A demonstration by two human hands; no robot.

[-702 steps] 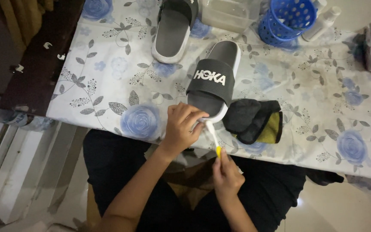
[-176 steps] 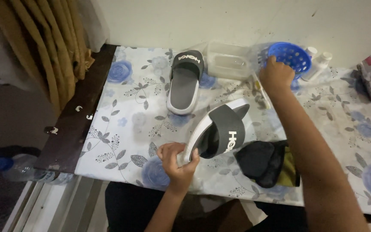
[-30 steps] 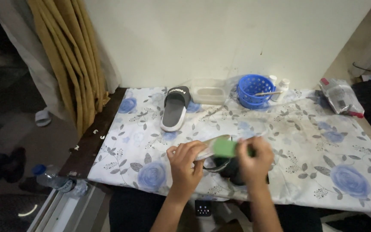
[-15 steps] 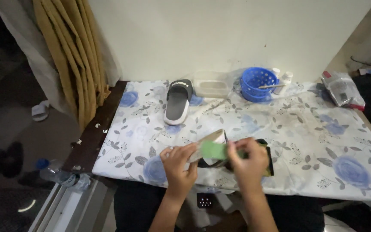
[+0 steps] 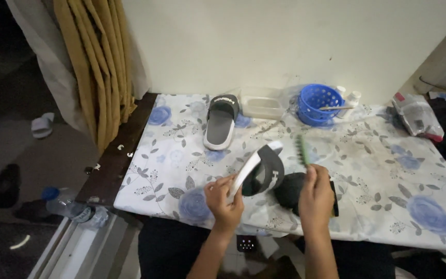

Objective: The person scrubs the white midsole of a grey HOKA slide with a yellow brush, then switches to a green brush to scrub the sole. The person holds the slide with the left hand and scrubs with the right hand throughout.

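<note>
My left hand (image 5: 224, 199) grips a black slide sandal with a white sole (image 5: 261, 168), held on its side above the table's near edge. My right hand (image 5: 316, 195) holds a green scrub brush (image 5: 301, 150) upright, just right of the sandal and apart from it. Under my right hand lies a dark cloth with a yellow edge (image 5: 290, 190). The second sandal (image 5: 220, 121) lies flat further back on the floral tablecloth (image 5: 378, 170).
A clear plastic tub (image 5: 261, 106) and a blue basket (image 5: 317, 103) with a toothbrush stand by the wall. A clear bag (image 5: 416, 116) lies at the far right. A yellow curtain (image 5: 96, 67) hangs left. A plastic bottle (image 5: 70, 206) lies on the floor.
The green brush has lifted off the sandal's sole and now stands upright to its right. The sandal stays tilted in my left hand.
</note>
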